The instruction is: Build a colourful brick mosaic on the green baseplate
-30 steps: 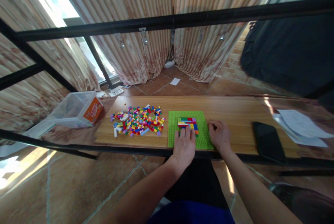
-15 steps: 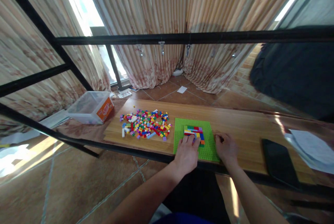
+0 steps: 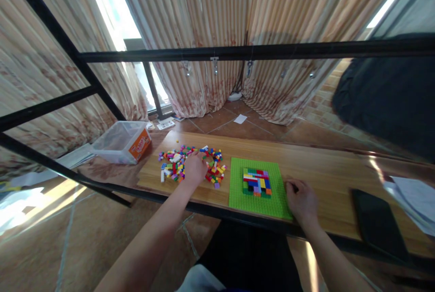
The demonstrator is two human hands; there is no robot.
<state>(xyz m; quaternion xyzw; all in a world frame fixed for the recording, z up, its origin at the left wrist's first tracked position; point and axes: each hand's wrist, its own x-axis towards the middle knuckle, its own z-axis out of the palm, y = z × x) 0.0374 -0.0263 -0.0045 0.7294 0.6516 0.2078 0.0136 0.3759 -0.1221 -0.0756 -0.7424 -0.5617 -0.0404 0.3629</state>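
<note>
A green baseplate [image 3: 238, 192] lies on the wooden board [image 3: 316, 169], with a patch of coloured bricks [image 3: 257, 182] pressed onto its middle. To its left is a loose pile of small coloured bricks [image 3: 173, 167]. My left hand [image 3: 195, 168] rests palm down in that pile, fingers curled among the bricks; what they grip is hidden. My right hand [image 3: 302, 200] sits curled on the board, touching the baseplate's right edge.
A clear plastic tub with an orange label [image 3: 122, 141] stands left of the board. A black phone [image 3: 377, 224] and white papers [image 3: 414, 199] lie at the right. Black metal bars [image 3: 238, 51] cross the view. Curtains hang behind.
My left hand has left the bricks on the baseplate and moved left into the loose pile. My right hand stays at the plate's right edge. The camera has shifted.
</note>
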